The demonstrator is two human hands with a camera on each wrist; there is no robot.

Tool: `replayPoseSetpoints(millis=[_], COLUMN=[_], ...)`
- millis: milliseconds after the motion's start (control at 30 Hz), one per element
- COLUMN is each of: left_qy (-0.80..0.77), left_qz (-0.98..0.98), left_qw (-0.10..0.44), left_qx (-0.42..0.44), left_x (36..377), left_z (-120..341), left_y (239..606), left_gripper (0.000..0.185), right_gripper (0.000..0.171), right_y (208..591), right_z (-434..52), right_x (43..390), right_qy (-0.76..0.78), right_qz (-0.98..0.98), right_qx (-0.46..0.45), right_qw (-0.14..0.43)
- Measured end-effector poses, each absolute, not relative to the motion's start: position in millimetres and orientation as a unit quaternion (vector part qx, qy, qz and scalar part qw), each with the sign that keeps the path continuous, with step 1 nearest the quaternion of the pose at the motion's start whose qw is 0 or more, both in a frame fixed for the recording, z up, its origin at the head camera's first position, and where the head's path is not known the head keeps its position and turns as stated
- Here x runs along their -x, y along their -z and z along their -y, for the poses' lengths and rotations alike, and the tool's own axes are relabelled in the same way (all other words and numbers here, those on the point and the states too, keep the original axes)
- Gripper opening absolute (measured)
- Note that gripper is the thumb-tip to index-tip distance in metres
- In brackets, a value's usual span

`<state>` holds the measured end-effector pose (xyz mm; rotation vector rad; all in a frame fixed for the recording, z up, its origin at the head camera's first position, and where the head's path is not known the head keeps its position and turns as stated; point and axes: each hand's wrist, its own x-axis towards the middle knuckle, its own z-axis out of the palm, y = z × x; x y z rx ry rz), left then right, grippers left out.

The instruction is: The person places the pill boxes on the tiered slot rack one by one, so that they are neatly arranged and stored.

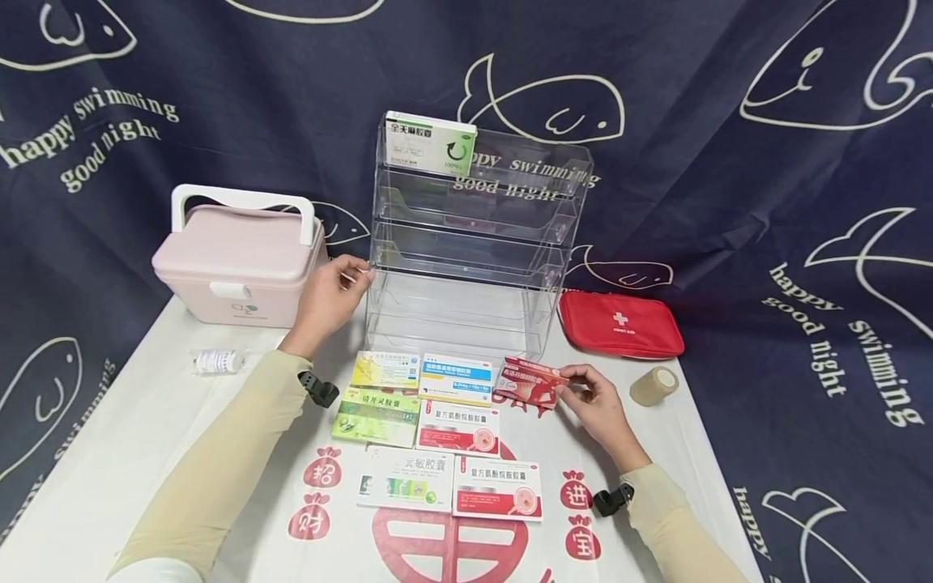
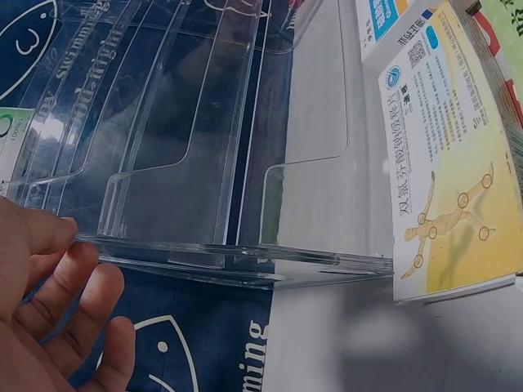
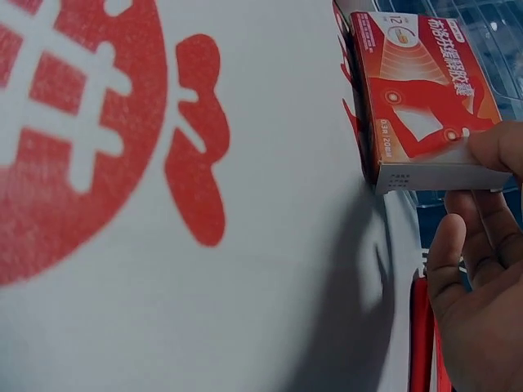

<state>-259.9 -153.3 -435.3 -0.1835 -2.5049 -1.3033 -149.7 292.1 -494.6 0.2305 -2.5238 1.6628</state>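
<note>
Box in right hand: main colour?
Red-orange box, white at one end; best seen in the right wrist view.

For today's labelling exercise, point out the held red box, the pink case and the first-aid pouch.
Held red box (image 3: 426,90): right wrist view, printed face.
Pink case (image 1: 236,255): head view, front of lid.
First-aid pouch (image 1: 622,327): head view, lettered front.

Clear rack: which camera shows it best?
The head view: nearly all the rack is in frame. The left wrist view shows part, closer; the right wrist view, a small piece beyond the red box.
</note>
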Motion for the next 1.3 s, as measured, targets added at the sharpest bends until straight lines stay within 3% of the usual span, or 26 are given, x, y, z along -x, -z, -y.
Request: replayPoseSetpoints(millis=[967, 1300], left_qy=[0.463, 0.468], left_qz=[0.867, 0.863], left_qw=[0.169, 0.173], left_qx=[0.075, 0.078], left_x=[261, 260], left_z=[152, 153], left_y=[438, 438], left_gripper=[0.017, 0.016], right_gripper=[0.026, 0.03], right_y=[495, 469], right_z=[-291, -285], right_x=[154, 178], right_qy=[-0.564, -0.617], right_qz=[0.82, 0.776], right_qx=[-0.073, -0.105], right_qw=[0.068, 0.079])
